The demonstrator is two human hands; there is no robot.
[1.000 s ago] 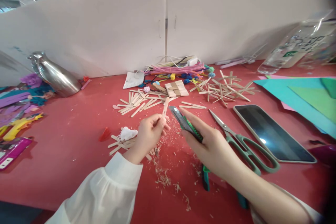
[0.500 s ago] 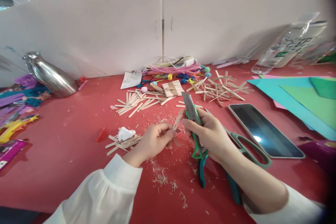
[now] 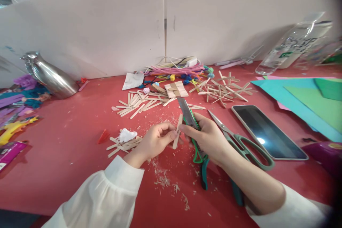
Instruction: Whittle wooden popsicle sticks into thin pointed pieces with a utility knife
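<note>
Between the fingertips of my left hand (image 3: 158,139) is a short wooden craft stick (image 3: 177,131), tilted nearly upright. My right hand (image 3: 210,137) is closed around a green utility knife (image 3: 192,128), its wide blade out and pointing up and away from me. The right thumb reaches to the stick's edge, and the blade stands just beyond it. Wood shavings (image 3: 163,180) lie scattered on the red table below. Under the right hand and forearm are teal-handled pliers (image 3: 204,174), partly hidden. Grey-green scissors (image 3: 251,149) rest beside the right wrist.
Loose craft sticks (image 3: 136,103) lie ahead, with another heap (image 3: 227,89) to their right. A white lump (image 3: 127,135) sits on sticks at left. A phone (image 3: 268,131) and coloured paper (image 3: 299,99) are right; a steel jug (image 3: 52,76) stands far left.
My right hand and the knife have shifted left, closer to the left hand. The craft stick has turned more upright and its lower end now shows. The left hand has barely moved.
</note>
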